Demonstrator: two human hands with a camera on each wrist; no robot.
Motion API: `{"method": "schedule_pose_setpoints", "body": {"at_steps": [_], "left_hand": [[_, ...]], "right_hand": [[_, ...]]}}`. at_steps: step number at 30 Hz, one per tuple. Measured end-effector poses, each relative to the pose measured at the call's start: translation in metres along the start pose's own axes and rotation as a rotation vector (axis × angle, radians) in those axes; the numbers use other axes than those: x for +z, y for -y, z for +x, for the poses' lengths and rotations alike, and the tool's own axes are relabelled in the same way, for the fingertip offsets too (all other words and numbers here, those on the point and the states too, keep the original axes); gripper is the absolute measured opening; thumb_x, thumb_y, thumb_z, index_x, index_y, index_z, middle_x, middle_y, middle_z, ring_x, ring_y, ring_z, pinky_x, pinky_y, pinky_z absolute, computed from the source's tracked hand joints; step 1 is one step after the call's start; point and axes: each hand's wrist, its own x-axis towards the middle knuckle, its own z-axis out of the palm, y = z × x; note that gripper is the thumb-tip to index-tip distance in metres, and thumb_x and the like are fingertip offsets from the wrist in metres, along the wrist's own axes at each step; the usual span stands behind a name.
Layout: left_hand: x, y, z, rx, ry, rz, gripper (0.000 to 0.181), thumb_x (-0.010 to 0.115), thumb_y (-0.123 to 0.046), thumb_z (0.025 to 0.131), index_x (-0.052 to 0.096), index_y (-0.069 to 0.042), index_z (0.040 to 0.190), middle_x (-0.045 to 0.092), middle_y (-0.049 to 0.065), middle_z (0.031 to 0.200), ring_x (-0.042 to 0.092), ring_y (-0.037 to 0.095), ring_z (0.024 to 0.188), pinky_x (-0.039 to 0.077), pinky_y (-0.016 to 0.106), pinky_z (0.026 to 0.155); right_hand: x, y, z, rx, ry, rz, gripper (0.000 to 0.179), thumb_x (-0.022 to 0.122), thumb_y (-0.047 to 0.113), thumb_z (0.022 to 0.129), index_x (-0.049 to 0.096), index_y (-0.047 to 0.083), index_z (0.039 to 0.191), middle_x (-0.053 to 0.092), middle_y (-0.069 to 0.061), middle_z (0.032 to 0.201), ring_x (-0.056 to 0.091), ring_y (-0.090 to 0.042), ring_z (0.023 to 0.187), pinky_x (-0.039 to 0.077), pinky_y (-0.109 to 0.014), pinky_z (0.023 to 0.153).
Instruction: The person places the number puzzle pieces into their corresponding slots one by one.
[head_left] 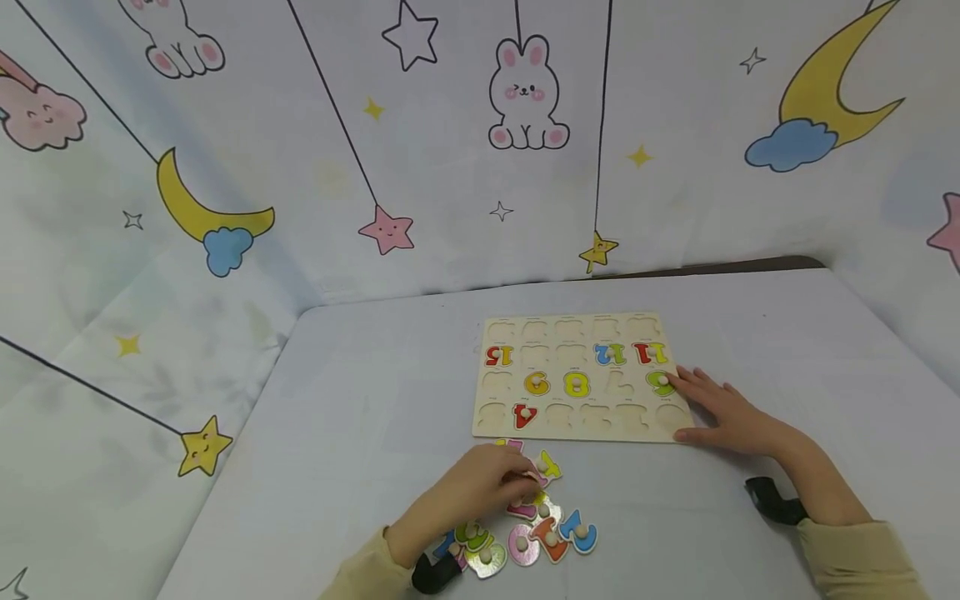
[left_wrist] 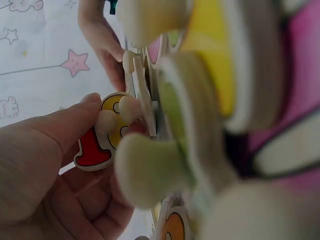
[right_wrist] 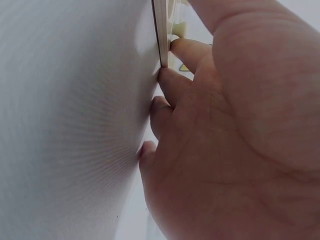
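Number board (head_left: 597,390): laid flat on the white counter (head_left: 375,400), with some bright numbers set in it.
Left hand (head_left: 480,483): a number piece with a red 1 (left_wrist: 92,151) is pinched by the thumb and fingers.
Right hand (head_left: 723,417): spread out loosely, fingers rested at the board's right edge, by the green number (head_left: 660,384).
Loose numbers (head_left: 551,540): heaped on the counter, near the board's front edge.

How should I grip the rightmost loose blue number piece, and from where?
Pinch the blue number piece by its raised knob, probably best from above on the head view's right: no other piece adjoins there, while the orange number piece crowds its left.
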Motion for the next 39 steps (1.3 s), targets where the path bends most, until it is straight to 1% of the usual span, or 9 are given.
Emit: {"method": "schedule_pose_setpoints", "body": {"at_steps": [4,7,12,15,19,26,32,35,39], "left_hand": [[-0.001,0.005,0.002,-0.017,-0.041,-0.064,0.013,0.062,-0.024,0.092,0.069,-0.019,0.082,0.053,-0.018,0.064,0.043,-0.005,0.057,0.037,0.013,0.054],[-0.008,0.008,0.003,-0.062,-0.08,-0.164,0.013,0.064,-0.026,0.09,0.069,-0.016,0.082,0.06,-0.014,0.066,0.052,-0.002,0.058,0.042,0.016,0.055],[-0.025,0.01,0.008,-0.145,-0.203,-0.333,0.017,0.066,-0.029,0.087,0.068,-0.014,0.079,0.064,-0.001,0.067,0.061,0.012,0.054,0.044,0.022,0.05],[-0.034,0.01,0.013,-0.176,-0.271,-0.376,0.018,0.066,-0.027,0.088,0.067,-0.012,0.08,0.064,-0.001,0.066,0.062,0.018,0.053,0.045,0.024,0.049],[-0.041,0.009,0.019,-0.23,-0.306,-0.418,0.02,0.066,-0.025,0.088,0.066,-0.007,0.081,0.064,0.0,0.066,0.062,0.027,0.055,0.05,0.028,0.052],[-0.051,0.013,0.027,-0.253,-0.345,-0.413,0.018,0.069,-0.024,0.086,0.067,-0.006,0.083,0.062,0.006,0.063,0.061,0.032,0.054,0.049,0.036,0.052],[-0.058,0.014,0.035,-0.245,-0.363,-0.4,0.018,0.07,-0.022,0.085,0.066,-0.005,0.083,0.063,0.001,0.064,0.062,0.035,0.056,0.048,0.029,0.051],[-0.061,0.016,0.041,-0.243,-0.379,-0.337,0.019,0.072,-0.022,0.084,0.065,-0.004,0.084,0.063,-0.001,0.066,0.062,0.03,0.057,0.048,0.027,0.053],[-0.068,0.023,0.056,-0.243,-0.404,-0.179,0.022,0.076,-0.024,0.08,0.064,-0.006,0.087,0.064,-0.002,0.072,0.061,0.015,0.061,0.048,0.024,0.056]], "right_hand": [[0.0,-0.002,0.0,-0.003,0.002,0.012,0.087,0.071,0.039,0.08,0.026,-0.001,0.144,0.016,-0.03,0.147,0.003,-0.046,0.134,0.002,-0.067,0.097],[0.001,-0.003,0.0,-0.003,0.001,0.015,0.088,0.071,0.039,0.08,0.026,-0.001,0.145,0.015,-0.031,0.146,0.002,-0.046,0.135,0.002,-0.067,0.097],[-0.001,-0.003,-0.002,-0.006,-0.01,0.013,0.087,0.071,0.038,0.081,0.027,-0.002,0.144,0.016,-0.031,0.146,0.003,-0.047,0.134,0.002,-0.068,0.096],[0.0,-0.004,-0.003,-0.007,-0.01,0.015,0.087,0.071,0.039,0.08,0.027,-0.001,0.144,0.016,-0.031,0.146,0.003,-0.047,0.134,0.002,-0.068,0.096],[0.001,-0.006,-0.003,-0.002,-0.004,0.017,0.088,0.071,0.04,0.08,0.026,-0.001,0.144,0.015,-0.031,0.146,0.002,-0.046,0.134,0.001,-0.067,0.097],[0.001,-0.004,-0.003,-0.005,-0.007,0.027,0.088,0.07,0.041,0.081,0.025,0.001,0.145,0.015,-0.031,0.146,0.002,-0.047,0.134,0.001,-0.067,0.097],[0.0,-0.001,-0.003,-0.01,-0.007,0.033,0.088,0.071,0.041,0.08,0.026,0.002,0.145,0.016,-0.032,0.146,0.003,-0.048,0.134,0.001,-0.067,0.097],[0.0,0.0,-0.002,-0.008,-0.004,0.035,0.087,0.07,0.041,0.08,0.027,0.001,0.145,0.016,-0.032,0.146,0.003,-0.048,0.134,0.001,-0.067,0.097],[0.0,0.001,-0.002,-0.007,-0.001,0.044,0.087,0.07,0.041,0.08,0.027,0.001,0.145,0.016,-0.032,0.146,0.003,-0.048,0.134,0.001,-0.066,0.098]]}}
